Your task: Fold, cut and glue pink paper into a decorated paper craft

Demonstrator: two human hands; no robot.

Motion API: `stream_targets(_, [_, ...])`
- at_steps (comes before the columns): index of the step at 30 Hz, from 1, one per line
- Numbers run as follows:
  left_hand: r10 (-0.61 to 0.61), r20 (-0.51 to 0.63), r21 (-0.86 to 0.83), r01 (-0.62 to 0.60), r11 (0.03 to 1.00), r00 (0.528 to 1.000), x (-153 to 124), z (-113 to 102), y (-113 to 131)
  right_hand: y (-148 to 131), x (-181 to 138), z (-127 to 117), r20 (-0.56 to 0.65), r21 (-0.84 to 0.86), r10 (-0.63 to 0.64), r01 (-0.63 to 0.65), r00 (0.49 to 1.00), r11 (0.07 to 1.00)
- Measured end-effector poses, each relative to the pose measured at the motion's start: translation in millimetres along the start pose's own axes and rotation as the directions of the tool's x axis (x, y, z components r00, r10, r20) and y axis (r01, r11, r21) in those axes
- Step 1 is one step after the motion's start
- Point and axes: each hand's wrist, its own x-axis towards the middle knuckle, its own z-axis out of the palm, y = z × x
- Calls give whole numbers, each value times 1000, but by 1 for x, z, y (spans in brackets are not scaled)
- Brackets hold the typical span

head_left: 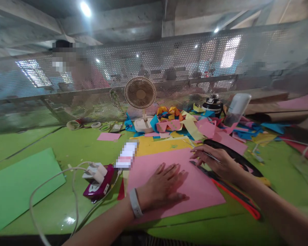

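In the head view, the left hand [166,186] lay flat with its fingers slightly spread, pressing on a pink sheet [205,196] near the front of the green tabletop [74,143]. The right hand [222,162] was closed around a thin metallic tool [213,156] above the sheet's far right part; whether it was a pen or a blade was hard to tell. The pink sheet partly covered a yellow sheet [152,147]. A phone [127,153] lay at its left, with a purple power strip [99,186] nearby and a green sheet [25,188] farther left. Behind stood a small fan [140,94], beside a heap of colored paper scraps [174,124]. A strip with an orange-red edge [236,193] lay below the right forearm.
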Motion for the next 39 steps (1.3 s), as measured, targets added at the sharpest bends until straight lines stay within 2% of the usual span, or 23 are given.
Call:
stream_targets(7, [44,0,-30,-44,999,999,0,-1,3,-2,3,2,49,-7,19,-18,999,1000])
stream_targets(10, [48,37,-51,-46,998,998,1,-2,1,-6,2,4,178,-63,59,-48,982,997])
stream_targets(13, [40,51,-94,-36,995,998,3,-7,0,-11,0,9,317,-233,23,54,948,971])
stream_targets(15, [20,-2,-153,-20,988,1000,6,-12,-3,-12,-2,13,365,-344,-12,147,931,927])
stream_targets(17, [-45,-117,-207,20,978,992,12,-18,-9,-13,-4,17,401,-421,-14,198,916,885])
stream_targets(19, [-129,-220,-203,84,975,967,20,-23,-21,-13,-6,20,439,-465,-6,233,898,854])
stream_targets(22, [-281,-287,-182,236,955,916,36,-24,-46,-12,-8,22,498,-479,-5,280,867,832])
stream_targets(25, [-318,-312,-136,290,947,895,55,-20,-70,-10,-8,23,524,-467,-2,290,852,836])
stream_targets(28, [-320,-347,-100,305,947,881,71,-19,-82,-10,-8,22,532,-462,9,281,847,841])
stream_targets(34, [-359,-399,-30,379,925,844,83,-23,-86,-14,-6,18,519,-481,-6,298,854,824])
stream_targets(39, [-356,-378,41,399,916,855,91,-24,-88,-14,-5,18,517,-476,3,285,856,832])
